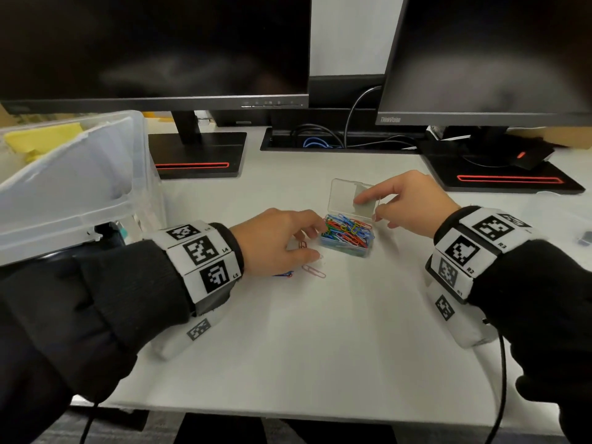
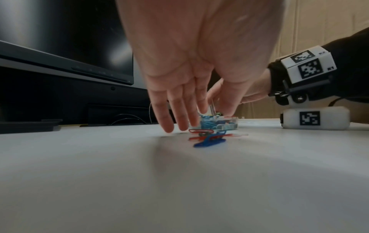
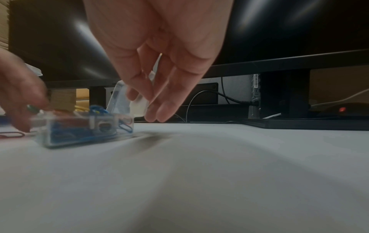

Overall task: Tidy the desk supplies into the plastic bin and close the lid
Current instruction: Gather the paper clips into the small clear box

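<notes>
A small clear paperclip box (image 1: pixel 347 241) full of coloured clips sits mid-desk, its hinged lid (image 1: pixel 346 195) standing up. My right hand (image 1: pixel 368 206) pinches that lid, thumb in front and fingers behind; the right wrist view shows the lid (image 3: pixel 119 96) between the fingers (image 3: pixel 157 108). The left hand (image 1: pixel 315 241) reaches to the box's left side with fairly straight fingers (image 2: pixel 175 116) touching the box (image 2: pixel 217 124). Loose clips lie beside it: a pink one (image 1: pixel 314 271), a red one (image 2: pixel 200 131) and a blue one (image 2: pixel 209 142). The large translucent plastic bin (image 1: pixel 73 174) stands at the far left.
Two dark monitors on black stands (image 1: pixel 197 153) (image 1: pixel 503 174) line the back, with a cable tray (image 1: pixel 336 139) between them. A small dark object (image 1: pixel 584 237) lies at the right edge. Yellow paper (image 1: pixel 41 139) shows inside the bin. White desk (image 1: pixel 304 347) stretches toward me.
</notes>
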Available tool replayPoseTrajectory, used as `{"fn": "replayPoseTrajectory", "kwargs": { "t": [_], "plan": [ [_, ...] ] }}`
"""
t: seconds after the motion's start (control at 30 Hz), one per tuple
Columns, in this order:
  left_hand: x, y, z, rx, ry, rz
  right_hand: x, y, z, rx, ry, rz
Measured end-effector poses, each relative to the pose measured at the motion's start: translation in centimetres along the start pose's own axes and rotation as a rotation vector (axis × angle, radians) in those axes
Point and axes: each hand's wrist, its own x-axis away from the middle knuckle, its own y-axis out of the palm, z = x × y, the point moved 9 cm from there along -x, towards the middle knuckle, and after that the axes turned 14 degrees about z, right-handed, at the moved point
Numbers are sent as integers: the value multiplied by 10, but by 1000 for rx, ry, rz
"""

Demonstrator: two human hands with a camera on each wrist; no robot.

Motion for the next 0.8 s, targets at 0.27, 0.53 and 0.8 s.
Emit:
{"fn": "replayPoseTrajectory", "kwargs": {
  "t": [0.27,0.53,0.8],
  "plan": [
    [10,3,3,-75,77,-42,0,-2,2,-6,10,16],
    [16,13,21,-2,187,-133,0,0,0,-20,11,3],
    [20,2,17,-65,196,-59,2,-1,2,-26,38,15]
  ]
}}
